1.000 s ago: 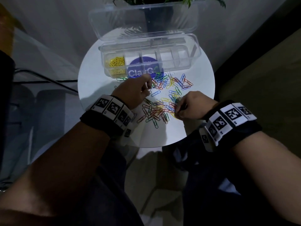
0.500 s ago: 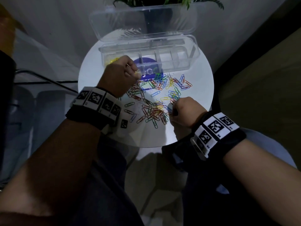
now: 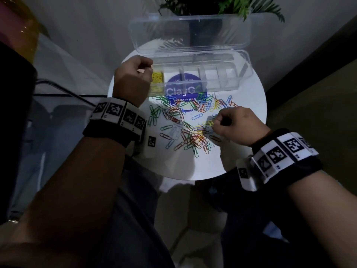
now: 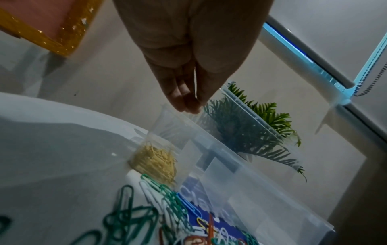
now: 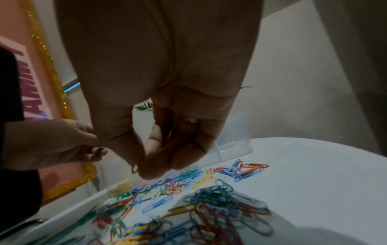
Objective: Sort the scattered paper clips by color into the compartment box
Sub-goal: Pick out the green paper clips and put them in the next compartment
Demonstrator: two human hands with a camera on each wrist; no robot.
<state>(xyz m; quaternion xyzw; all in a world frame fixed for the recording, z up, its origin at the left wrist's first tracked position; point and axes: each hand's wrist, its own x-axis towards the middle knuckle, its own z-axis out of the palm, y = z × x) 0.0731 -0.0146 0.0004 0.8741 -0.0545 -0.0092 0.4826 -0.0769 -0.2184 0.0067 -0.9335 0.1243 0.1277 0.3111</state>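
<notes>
A clear compartment box [image 3: 222,87] stands open at the back of the round white table [image 3: 193,167]. Its leftmost compartment holds yellow clips [image 3: 157,77] [image 4: 157,159]; the other compartments look bare. Mixed coloured paper clips [image 3: 185,120] [image 5: 209,207] lie scattered in front of the box. My left hand [image 3: 147,69] [image 4: 189,107] hovers over the yellow compartment with fingertips pinched on a thin yellow clip, barely visible. My right hand [image 3: 213,122] [image 5: 144,169] is low over the pile's right side, thumb and forefinger pinching one clip that looks yellow.
The box's clear lid [image 3: 193,33] stands upright behind it, with a potted plant [image 3: 222,6] beyond. A blue round sticker [image 3: 185,89] lies on the table under the box front. The table edge is close to my knees; a dark cable [image 3: 58,89] runs off to the left.
My left hand rose from the pile and moved back-left to above the yellow compartment. My right hand shifted slightly forward in the pile and lifted a clip between its fingertips.
</notes>
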